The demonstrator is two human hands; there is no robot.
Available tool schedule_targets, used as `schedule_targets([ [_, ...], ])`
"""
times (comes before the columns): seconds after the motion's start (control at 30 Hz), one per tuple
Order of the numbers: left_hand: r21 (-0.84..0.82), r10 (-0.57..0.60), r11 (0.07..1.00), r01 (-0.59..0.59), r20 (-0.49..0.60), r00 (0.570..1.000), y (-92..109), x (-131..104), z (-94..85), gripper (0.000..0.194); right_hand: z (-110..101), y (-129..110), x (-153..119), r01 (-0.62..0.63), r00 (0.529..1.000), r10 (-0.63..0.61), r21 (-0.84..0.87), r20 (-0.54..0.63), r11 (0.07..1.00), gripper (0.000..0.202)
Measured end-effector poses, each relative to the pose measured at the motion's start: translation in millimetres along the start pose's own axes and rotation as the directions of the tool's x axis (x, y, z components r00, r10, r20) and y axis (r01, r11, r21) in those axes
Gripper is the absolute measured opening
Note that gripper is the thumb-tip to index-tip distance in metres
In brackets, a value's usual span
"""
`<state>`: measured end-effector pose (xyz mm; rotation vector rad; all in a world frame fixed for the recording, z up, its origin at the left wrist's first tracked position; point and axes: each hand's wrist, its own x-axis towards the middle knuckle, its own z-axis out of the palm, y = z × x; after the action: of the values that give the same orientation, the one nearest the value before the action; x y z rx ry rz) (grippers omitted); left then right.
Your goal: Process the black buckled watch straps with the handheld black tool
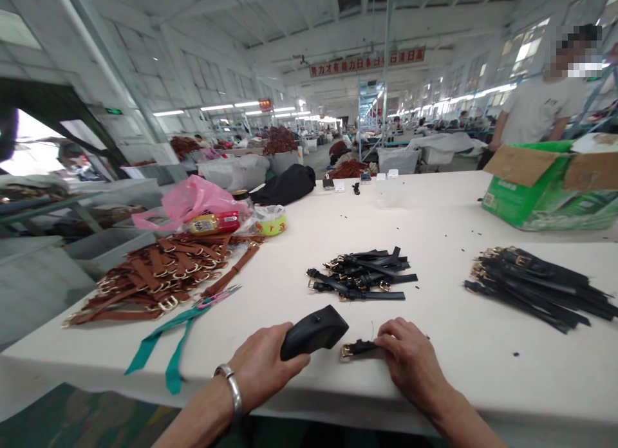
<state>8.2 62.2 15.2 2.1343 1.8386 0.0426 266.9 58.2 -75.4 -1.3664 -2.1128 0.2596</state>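
My left hand (265,364), with a silver bracelet at the wrist, is wrapped around a black handheld tool (316,332) shaped like an electric clipper. Its wide end points right, above the table. My right hand (408,358) pinches a short black strap (362,347) with a gold buckle at its left end. A thin thread stands up from this strap near my fingertips. Just beyond both hands lies a loose pile of black buckled straps (362,274). More black straps (535,284) are stacked to the right, buckles mostly towards the left.
On the left lie brown buckled straps (164,274), pink-handled scissors (219,297) and a teal ribbon (178,338). Behind them are a pink plastic bag (193,200) and a tape roll (271,224). A green carton (545,190) stands back right, with a person (535,107) behind it.
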Motion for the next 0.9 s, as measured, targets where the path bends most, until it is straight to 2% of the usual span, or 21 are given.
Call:
schedule_targets([
  [0.13, 0.027, 0.026, 0.999, -0.027, 0.062, 0.998, 3, -10, 5.4, 0.026, -3, 4, -8, 0.096, 0.992, -0.1, 0.062, 0.071, 0.993, 0.023],
  [0.33, 0.158, 0.026, 0.986, -0.049, 0.146, 0.989, 18, -19, 3.1, 0.029, 0, 9, -9, 0.046, 0.996, -0.06, 0.212, 0.059, 0.976, 0.016],
  [0.47, 0.235, 0.069, 0.965, -0.115, 0.198, 0.978, 33, -10, -1.7, 0.029, 6, 13, -7, 0.025, 0.998, -0.037, 0.269, 0.041, 0.963, 0.012],
  [0.63, 0.204, 0.124, 0.967, -0.151, 0.138, 0.983, 52, 9, 7.4, 0.027, 4, 13, -6, -0.014, 0.998, -0.006, 0.298, 0.067, 0.954, 0.01],
  [0.73, 0.21, 0.109, 0.968, -0.138, 0.144, 0.983, 45, 9, 6.9, 0.027, 3, 13, -6, -0.019, 0.997, -0.005, 0.311, 0.077, 0.95, 0.011],
  [0.9, 0.265, 0.007, 0.961, -0.074, 0.246, 0.969, 25, -8, -6.4, 0.032, 5, 13, -6, -0.026, 0.997, 0.002, 0.323, 0.074, 0.946, 0.012],
])
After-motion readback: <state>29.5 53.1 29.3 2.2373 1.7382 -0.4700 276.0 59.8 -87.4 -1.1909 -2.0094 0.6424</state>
